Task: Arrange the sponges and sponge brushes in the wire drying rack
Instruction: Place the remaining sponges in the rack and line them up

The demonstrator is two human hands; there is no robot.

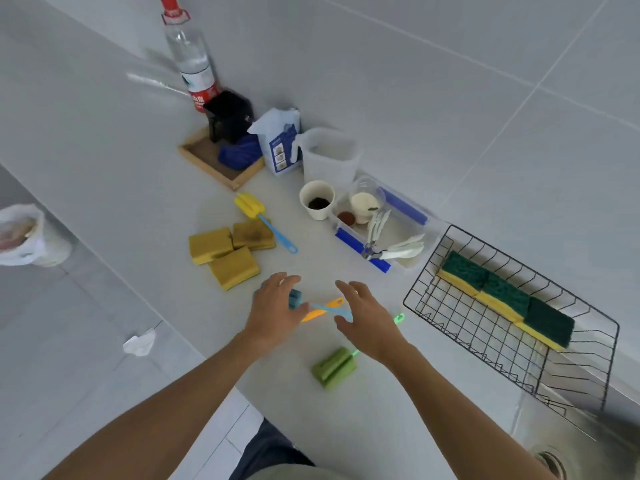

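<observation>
Two sponge brushes are shown crossed on the counter: a blue-headed brush with a pale blue handle, laid over an orange handle whose head is hidden. The left hand is seen spread over the blue head, fingers loosely curled; whether anything is gripped cannot be told. The right hand is held open above the handles, nothing grasped. A green sponge brush lies just beside the right wrist, its handle passing beneath the hand. Farther off, three yellow sponges are clustered with a yellow sponge brush resting against them. The wire drying rack stands well to the right at the sink's edge, with three green-and-yellow sponges already lined along its far side. Since the handles are crossed, lifting one brush is likely to drag or flick the other. A brush placed lengthwise may slip through the open wire grid.
</observation>
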